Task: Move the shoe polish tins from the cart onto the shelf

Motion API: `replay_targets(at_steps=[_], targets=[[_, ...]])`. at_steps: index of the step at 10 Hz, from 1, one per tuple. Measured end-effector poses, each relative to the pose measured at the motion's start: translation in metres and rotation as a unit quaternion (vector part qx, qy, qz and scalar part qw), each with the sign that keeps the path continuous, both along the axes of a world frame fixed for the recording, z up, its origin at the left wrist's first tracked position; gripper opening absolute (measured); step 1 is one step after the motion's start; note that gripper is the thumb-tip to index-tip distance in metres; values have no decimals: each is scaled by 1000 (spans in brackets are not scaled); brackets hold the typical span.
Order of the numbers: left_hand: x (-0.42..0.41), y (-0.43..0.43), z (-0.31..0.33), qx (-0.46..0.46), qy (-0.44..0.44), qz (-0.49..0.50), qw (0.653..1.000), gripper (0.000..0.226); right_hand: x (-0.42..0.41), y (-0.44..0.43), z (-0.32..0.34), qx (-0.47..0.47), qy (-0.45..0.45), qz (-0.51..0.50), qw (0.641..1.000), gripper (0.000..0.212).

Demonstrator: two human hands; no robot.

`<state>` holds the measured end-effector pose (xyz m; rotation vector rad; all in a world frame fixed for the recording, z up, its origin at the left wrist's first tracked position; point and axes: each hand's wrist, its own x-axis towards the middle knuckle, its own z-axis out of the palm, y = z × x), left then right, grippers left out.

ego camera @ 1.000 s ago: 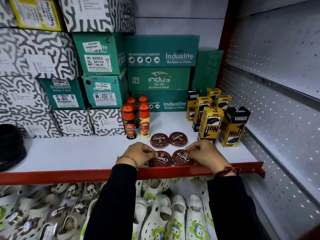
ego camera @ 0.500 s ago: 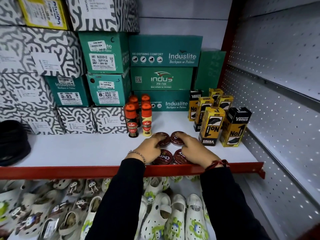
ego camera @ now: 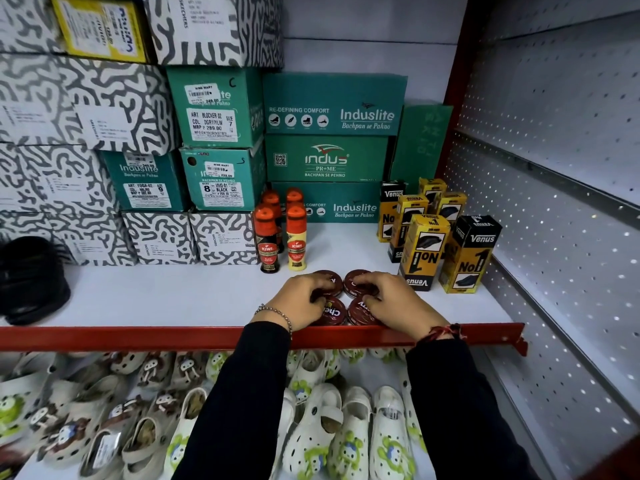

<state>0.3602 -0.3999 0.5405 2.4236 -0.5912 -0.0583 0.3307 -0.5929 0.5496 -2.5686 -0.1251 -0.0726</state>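
Four round dark-red Cherry shoe polish tins lie flat in a two-by-two block near the front of the white shelf. My left hand lies over the front left tin, its curled fingertips on the back left tin. My right hand covers much of the front right tin, with its fingertips on the back right tin. Both back tins stay on the shelf. The cart is out of view.
Kiwi polish bottles stand just behind the tins, and yellow and black Venus boxes to the right. Stacked shoe boxes fill the back and left. A red lip edges the shelf. White clogs lie below.
Both hands moved forward from the front pair of tins to the back pair. The four tins now sit closer together.
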Motion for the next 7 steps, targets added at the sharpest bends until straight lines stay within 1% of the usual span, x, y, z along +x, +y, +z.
replay_targets(at_steps=[1,2,3,5,6,7], targets=[[-1,1,-4,7,6,-10,1000,48,-4,1,-1,-20,19,25,999,55],[-4,-1,-8,6,2,-10,1000,48,-4,-2,-3,-38,52,30,997,58],[-7,-3,-9,-2,0,-7,1000,48,-4,-3,-3,-35,57,31,997,58],[-5,1,-6,4,0,-11,1000,47,-6,-4,-2,-36,45,38,998,57],[-8,0,-5,14,-16,-23,1000,47,-8,-4,-4,-28,34,52,998,56],[-7,-1,2,-5,-36,-10,999,48,-8,-2,3,15,-29,44,999,52]])
